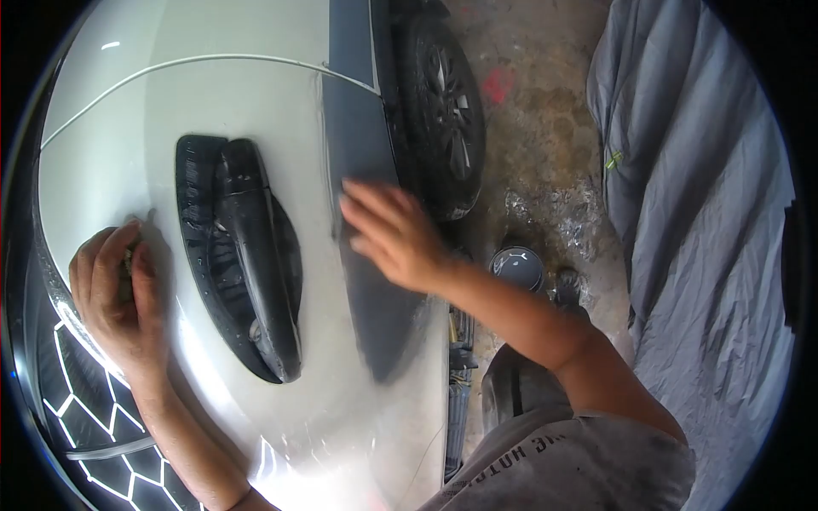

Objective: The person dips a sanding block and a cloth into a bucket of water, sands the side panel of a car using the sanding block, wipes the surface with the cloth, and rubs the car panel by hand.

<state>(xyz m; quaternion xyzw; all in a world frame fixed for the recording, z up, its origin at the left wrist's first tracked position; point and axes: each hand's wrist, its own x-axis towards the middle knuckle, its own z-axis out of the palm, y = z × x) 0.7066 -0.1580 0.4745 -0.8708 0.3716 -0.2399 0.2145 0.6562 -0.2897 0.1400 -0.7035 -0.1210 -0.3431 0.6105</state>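
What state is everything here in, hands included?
Left hand: curled around a small item, mostly hidden
Right hand: open, blurred
Car panel: pale, partly dark grey
Black handle: attached
Wheel: mounted
Bucket: upright, contents unclear
Floor: stained
Grey sheet: hanging, creased

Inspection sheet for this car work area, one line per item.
Surface: pale car panel, dark grey patch towards the wheel side.
Job's things: black handle in a dark recess.
Clutter: round container on stained floor.
Grippers: left hand curled at panel, contents unclear; right hand at patch edge, fingers extended, blurred, contact unclear.
Cables: nothing seen for certain.
Surroundings: wheel; draped grey sheet.
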